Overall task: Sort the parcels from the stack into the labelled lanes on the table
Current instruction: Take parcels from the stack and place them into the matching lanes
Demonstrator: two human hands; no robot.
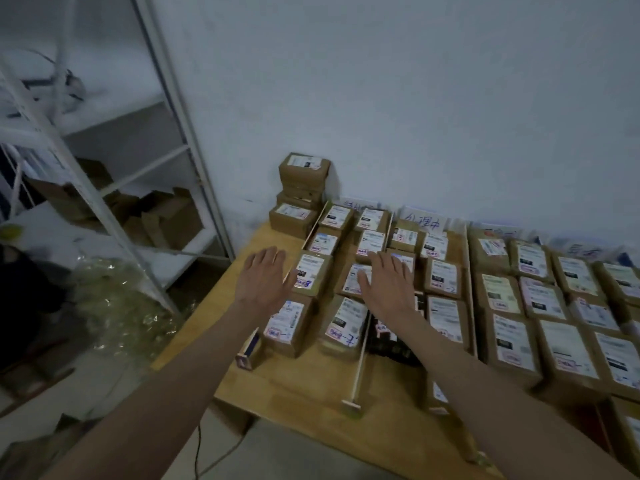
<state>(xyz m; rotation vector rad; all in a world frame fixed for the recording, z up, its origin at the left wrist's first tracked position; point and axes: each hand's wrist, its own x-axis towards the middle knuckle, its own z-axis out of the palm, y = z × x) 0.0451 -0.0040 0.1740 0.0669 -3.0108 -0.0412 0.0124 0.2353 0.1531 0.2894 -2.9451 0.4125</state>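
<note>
The parcel stack (303,181) stood at the counter's (277,382) far left corner, against the wall. Labelled parcels filled the lanes beside it. My left hand (265,280) and right hand (389,284) hovered over the lanes, fingers spread, holding nothing.

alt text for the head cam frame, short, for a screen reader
Two bare hands reach forward, fingers spread and holding nothing: the left hand over the table's left edge, the right hand above labelled brown parcels lying in lanes. A stack of parcels stands at the far corner against the wall.
</note>
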